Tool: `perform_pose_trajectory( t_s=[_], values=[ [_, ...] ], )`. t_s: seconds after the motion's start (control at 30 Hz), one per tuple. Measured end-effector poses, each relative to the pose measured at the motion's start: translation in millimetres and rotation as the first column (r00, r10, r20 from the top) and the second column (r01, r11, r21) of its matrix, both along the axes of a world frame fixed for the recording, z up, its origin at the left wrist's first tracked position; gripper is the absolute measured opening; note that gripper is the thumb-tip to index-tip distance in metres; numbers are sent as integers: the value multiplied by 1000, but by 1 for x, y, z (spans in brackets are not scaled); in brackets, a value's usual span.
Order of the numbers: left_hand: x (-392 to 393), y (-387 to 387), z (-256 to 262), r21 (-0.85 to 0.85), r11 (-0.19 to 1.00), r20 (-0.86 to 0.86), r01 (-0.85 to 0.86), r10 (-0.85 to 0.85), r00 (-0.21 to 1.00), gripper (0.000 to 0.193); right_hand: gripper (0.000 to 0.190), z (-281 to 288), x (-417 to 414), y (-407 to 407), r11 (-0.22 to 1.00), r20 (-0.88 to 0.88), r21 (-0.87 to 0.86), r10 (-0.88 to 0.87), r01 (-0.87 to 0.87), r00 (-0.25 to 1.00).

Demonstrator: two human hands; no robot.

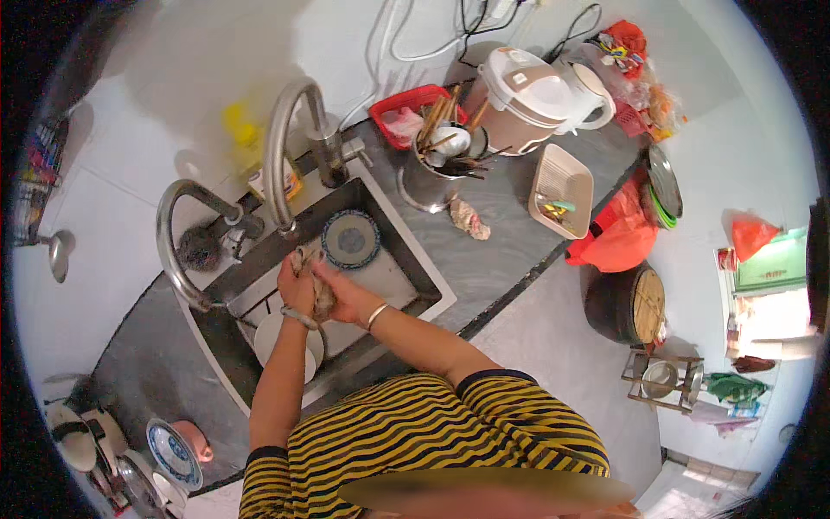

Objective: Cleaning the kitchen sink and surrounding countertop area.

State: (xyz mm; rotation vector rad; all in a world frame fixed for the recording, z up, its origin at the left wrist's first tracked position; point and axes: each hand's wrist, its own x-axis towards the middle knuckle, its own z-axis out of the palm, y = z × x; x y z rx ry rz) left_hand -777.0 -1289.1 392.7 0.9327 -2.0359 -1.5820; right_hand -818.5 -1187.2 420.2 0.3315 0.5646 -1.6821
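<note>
Over the sink (436,300), my left hand (295,285) and my right hand (349,297) are closed together around a wet-looking, brownish cloth (323,300). A fold of the cloth shows above the fingers, under the spout of the tall metal faucet (275,149). Whether water is running cannot be made out. Beyond my right hand, a bowl with a blue-patterned rim (351,240) rests in the sink. White plates (267,337) lie in the sink partly behind my left wrist.
A second curved faucet (165,240) rises at the left. A metal utensil holder (431,185), a crumpled cloth (469,219), a beige basket (563,185) and a rice cooker (519,97) stand along the right counter. A blue-patterned dish (174,454) stands at lower left.
</note>
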Motion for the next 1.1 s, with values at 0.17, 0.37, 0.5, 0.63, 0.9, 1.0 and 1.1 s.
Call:
perform_pose_trajectory(
  t_s=[0.17,0.37,0.5,0.63,0.9,1.0,1.1],
  values=[
    [15,-33,-10,187,906,199,380,-414,888,31,40,-24,-13,23,955,-177,2,292,-296,940],
    [18,-17,67,758,334,-571,560,-75,817,51,42,19,5,26,928,24,-336,180,-161,983],
    [8,-9,100,686,327,-647,650,-134,750,54,41,35,18,17,903,113,-406,204,-143,972],
    [4,-35,55,631,606,-386,483,-295,874,37,36,12,12,13,909,-54,-305,281,-283,958],
    [-2,-48,-45,-358,866,157,349,-313,937,14,26,-35,10,-6,840,-716,468,543,-275,439],
    [-22,-12,-51,-393,876,470,281,-72,880,11,31,-79,8,12,858,-846,513,512,34,-152],
    [-7,-26,-37,-287,818,711,499,-167,683,26,35,-56,10,4,838,-829,545,534,-20,-166]
  ],
)
